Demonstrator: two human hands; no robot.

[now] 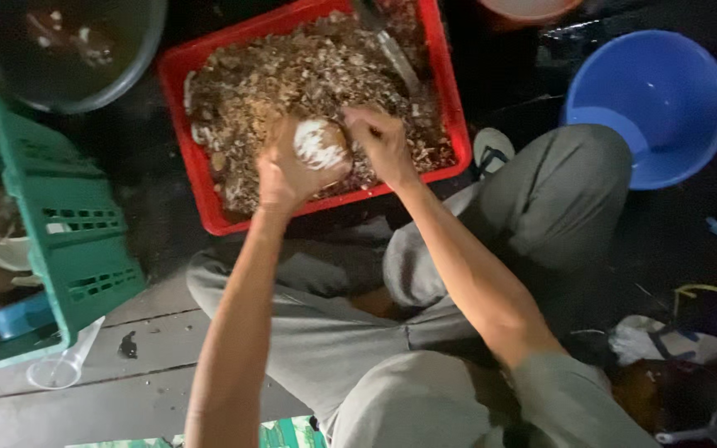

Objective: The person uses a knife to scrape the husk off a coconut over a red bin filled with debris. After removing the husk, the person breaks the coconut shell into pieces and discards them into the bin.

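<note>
Two bare hands work over a red plastic tray (201, 178) heaped with brown and pale scraps. Left hand (285, 170) curls its fingers around a rounded white-fleshed piece (319, 145), gripping it just above the tray's near half. The piece looks like a peeled or scraped husked fruit; exact kind not clear. Right hand (383, 143) sits just beside it, fingers closed in a fist around something small that touches the white piece's right edge; the held thing is hidden by the fingers, so I cannot say what it is.

A metal tool with a long grey blade or handle (396, 58) lies slanted on the scraps in the tray's far right part, apart from both hands.

Person sits low, knees in grey trousers (541, 199) spread to either side of the tray's near edge.

Surroundings: green slatted crate (68, 224) at left, tilted, with pale shell-like pieces behind it. Dark round basin (139, 62) at upper left holding a few light bits. Blue plastic bowl (690, 158) at upper right, well apart from the tray. A clear plastic cup (64, 365) lies on the wooden boards near the crate's lower corner. Sandals (665, 344) at lower right. Light is dim; fine detail in the scraps is blurred.
</note>
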